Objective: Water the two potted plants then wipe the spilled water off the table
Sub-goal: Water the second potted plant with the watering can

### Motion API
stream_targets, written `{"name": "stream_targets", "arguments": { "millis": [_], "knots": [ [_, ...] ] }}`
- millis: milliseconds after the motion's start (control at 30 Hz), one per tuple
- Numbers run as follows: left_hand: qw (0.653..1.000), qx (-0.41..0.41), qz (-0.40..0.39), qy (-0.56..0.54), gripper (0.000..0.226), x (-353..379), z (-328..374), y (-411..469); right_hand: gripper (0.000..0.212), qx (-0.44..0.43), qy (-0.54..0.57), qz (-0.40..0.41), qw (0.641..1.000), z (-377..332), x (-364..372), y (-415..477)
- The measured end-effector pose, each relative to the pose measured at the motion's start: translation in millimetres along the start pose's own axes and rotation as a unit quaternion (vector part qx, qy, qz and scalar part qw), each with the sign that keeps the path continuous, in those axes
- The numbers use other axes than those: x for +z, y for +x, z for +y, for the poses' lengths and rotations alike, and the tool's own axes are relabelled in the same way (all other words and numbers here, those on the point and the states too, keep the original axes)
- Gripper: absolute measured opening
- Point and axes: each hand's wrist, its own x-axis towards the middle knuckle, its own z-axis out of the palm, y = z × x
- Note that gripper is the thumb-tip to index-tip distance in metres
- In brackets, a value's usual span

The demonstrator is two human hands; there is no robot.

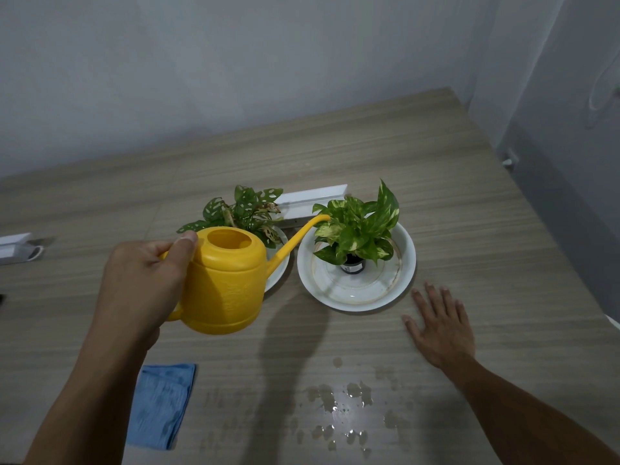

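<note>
My left hand (141,286) grips the handle of a yellow watering can (224,280), held above the table with its long spout tip at the leaves of the right plant (359,229). That variegated plant stands in a small dark pot on a white saucer (399,286). The left plant (245,213), with holed leaves, sits on another white saucer (280,273), partly hidden behind the can. My right hand (439,327) rests flat on the wooden table (469,203), fingers spread, just right of the right saucer. Spilled water (339,401) glistens in patches near the front edge. A folded blue cloth (161,404) lies front left.
A white rectangular box (312,203) lies behind the two plants. Another white object (16,246) sits at the table's left edge. The table ends at a grey wall behind and drops off on the right side.
</note>
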Motion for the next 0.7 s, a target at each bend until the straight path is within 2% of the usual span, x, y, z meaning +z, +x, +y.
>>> {"name": "stream_targets", "arguments": {
  "millis": [200, 333, 700],
  "knots": [
    [1.000, 0.016, -0.003, 0.013, 0.021, 0, 7, -2, 0.073, 0.000, -0.003, -0.004, 1.000, 0, 1, 0],
    [0.999, 0.025, -0.006, 0.027, 0.031, 1, 10, 0, 0.074, -0.001, 0.003, 0.000, 1.000, 0, 0, 0],
    [0.997, 0.053, 0.005, 0.046, 0.034, 0, 13, 0, 0.075, 0.000, 0.006, -0.008, 1.000, -1, -3, -1]
  ]
}}
